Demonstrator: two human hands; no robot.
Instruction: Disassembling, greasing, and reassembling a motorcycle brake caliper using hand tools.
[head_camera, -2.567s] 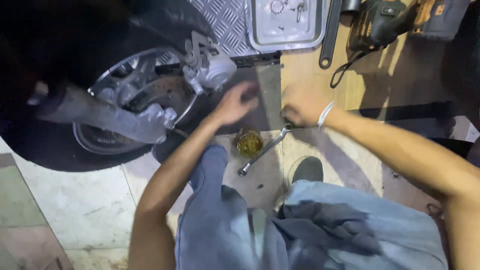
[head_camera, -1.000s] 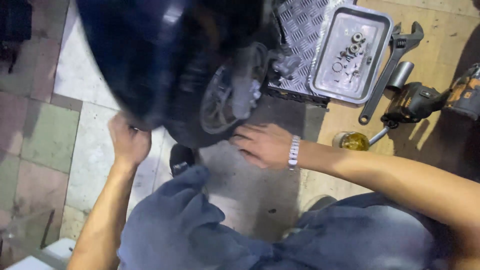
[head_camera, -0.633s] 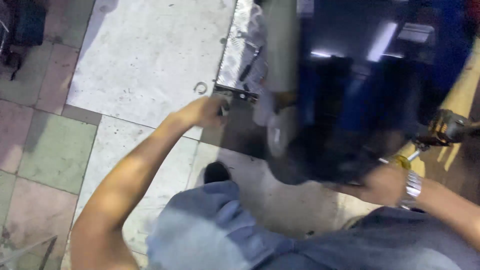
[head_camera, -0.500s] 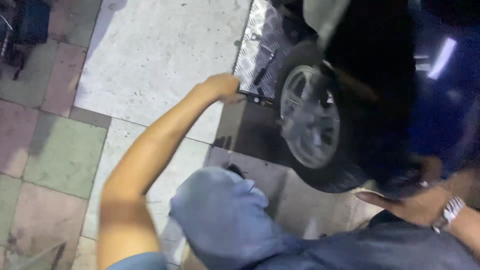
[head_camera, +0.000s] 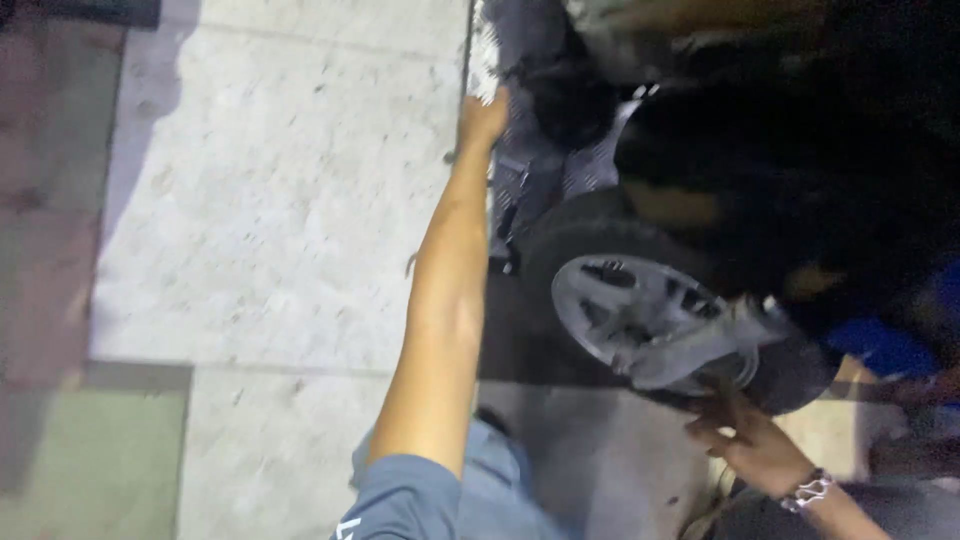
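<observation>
Where visible: one wheel (head_camera: 650, 320), two hands.

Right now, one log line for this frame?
left hand: at checker plate edge | right hand: open, under wheel | view: blurred

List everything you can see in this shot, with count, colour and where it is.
Wheel: one, black tyre with silver rim, right of centre.
Checker plate: one, silver metal, top centre, under the wheel's far side.
Dark bodywork: one blurred black mass, upper right.
Floor tiles: several, pale grey, with reddish and green ones at the left edge.
Bracelet: one, silver, on the right wrist.
Left hand: stretched to the checker plate's edge.
Right hand: open, at the tyre's lower edge.
</observation>
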